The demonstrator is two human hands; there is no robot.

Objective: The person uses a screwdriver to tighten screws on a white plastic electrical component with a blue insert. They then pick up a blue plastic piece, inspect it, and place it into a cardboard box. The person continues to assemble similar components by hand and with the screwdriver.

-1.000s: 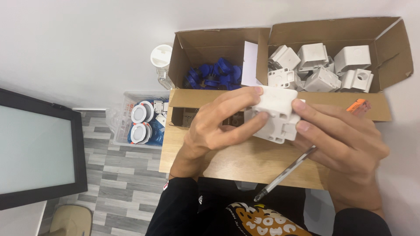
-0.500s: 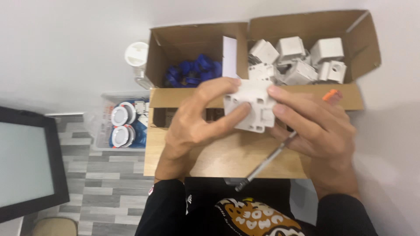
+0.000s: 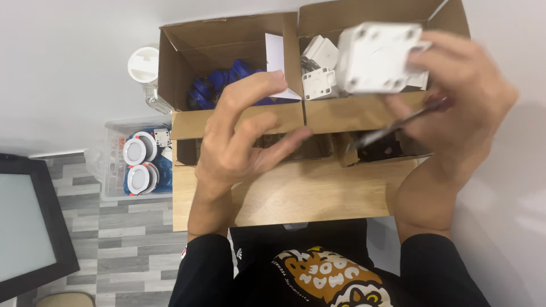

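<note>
My right hand (image 3: 455, 96) holds a white square plastic part (image 3: 378, 57) lifted over the right half of the open cardboard box (image 3: 239, 122). The same hand also keeps a slim pen-like tool (image 3: 398, 124) with an orange end, pointing down-left. My left hand (image 3: 239, 139) hovers over the box's front flap with fingers spread and nothing in it. The box's right compartment contains more white plastic parts (image 3: 318, 77); its left compartment contains blue parts (image 3: 222, 85), with a white divider card (image 3: 276, 59) between them.
The box sits on a small wooden table (image 3: 296, 193) against a white wall. A clear plastic bin (image 3: 114, 165) with round white fittings (image 3: 136, 165) stands on the floor at left, a white jar (image 3: 145, 71) behind it. A dark-framed screen (image 3: 28, 227) lies at far left.
My left hand has let go of the white part and opened. My right hand has carried the part up and to the right, over the box's right compartment.
</note>
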